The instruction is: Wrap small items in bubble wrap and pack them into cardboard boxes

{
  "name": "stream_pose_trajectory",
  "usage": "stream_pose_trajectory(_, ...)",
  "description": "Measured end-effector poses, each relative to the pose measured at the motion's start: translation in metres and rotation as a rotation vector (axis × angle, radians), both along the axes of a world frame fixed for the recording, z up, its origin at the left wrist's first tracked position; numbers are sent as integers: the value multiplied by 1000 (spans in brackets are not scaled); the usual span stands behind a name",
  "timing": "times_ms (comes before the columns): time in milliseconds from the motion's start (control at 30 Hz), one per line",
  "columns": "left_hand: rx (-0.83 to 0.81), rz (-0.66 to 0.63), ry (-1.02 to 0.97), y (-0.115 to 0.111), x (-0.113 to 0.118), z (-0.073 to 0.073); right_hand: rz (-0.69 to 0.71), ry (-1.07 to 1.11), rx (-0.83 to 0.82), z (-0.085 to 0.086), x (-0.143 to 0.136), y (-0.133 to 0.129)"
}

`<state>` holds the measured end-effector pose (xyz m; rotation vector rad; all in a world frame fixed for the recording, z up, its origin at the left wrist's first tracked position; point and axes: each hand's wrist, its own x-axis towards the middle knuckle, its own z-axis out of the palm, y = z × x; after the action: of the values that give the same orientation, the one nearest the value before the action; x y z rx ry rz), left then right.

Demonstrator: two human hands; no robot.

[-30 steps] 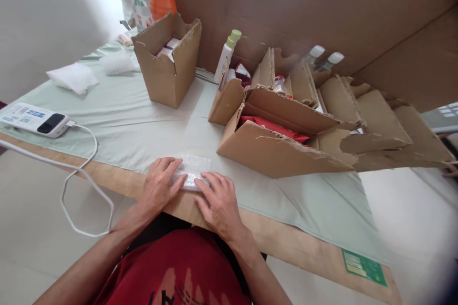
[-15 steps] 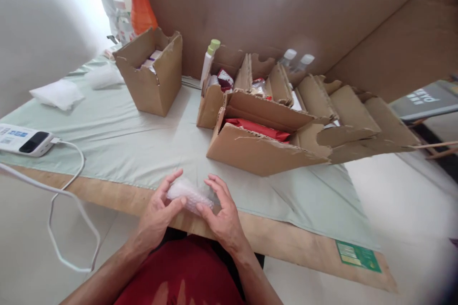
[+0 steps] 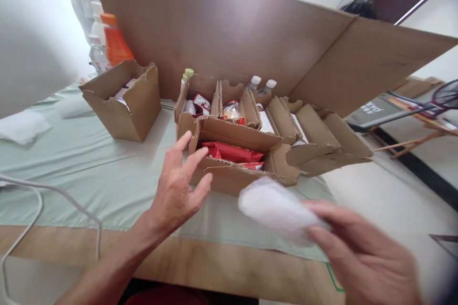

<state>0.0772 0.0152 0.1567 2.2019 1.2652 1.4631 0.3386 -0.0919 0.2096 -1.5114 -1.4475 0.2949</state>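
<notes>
A bubble-wrapped bundle (image 3: 275,207), whitish and slightly blurred, hangs above the front edge of the table. Its right end is pinched between the thumb and fingers of my right hand (image 3: 361,243). My left hand (image 3: 179,183) is raised with its fingers spread and nothing in it, close to the front left side of a cardboard box (image 3: 229,178). Red packets (image 3: 234,152) lie inside that box. Behind it stands a row of narrow cardboard compartments, holding a dark red and white pack (image 3: 201,104) and a clear-wrapped item (image 3: 232,110).
A separate cardboard box (image 3: 143,109) stands at left, with an orange bottle (image 3: 116,43) behind it. Bubble wrap (image 3: 23,126) lies far left. A white cable (image 3: 67,198) crosses the left front. A tall cardboard panel (image 3: 229,33) rises behind the boxes.
The bundle was between both hands near the table edge; now only my right hand holds it, further right. My left hand has let go and moved up towards the boxes. The view has shifted.
</notes>
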Motion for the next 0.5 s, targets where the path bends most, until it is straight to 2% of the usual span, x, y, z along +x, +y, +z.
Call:
stream_pose_trajectory(67,-7,-24,0,4,6,-3,-98,-138,64,25,15,17)
stream_pose_trajectory(133,-19,-38,-34,-2,6,-10,-82,-319,63,45,22,39)
stream_pose_trajectory(200,-42,-43,-73,-9,5,-17,63,-463,13,59,19,67)
stream_pose_trajectory(267,-63,-49,-104,-13,5,-22,284,-552,-21,66,5,100)
stream_pose_trajectory(367,-76,-56,-118,-12,7,-24,479,-747,-110,65,-30,150)
stream_pose_trajectory(500,-92,-56,-102,-6,10,-24,578,-1052,-298,39,-85,201)
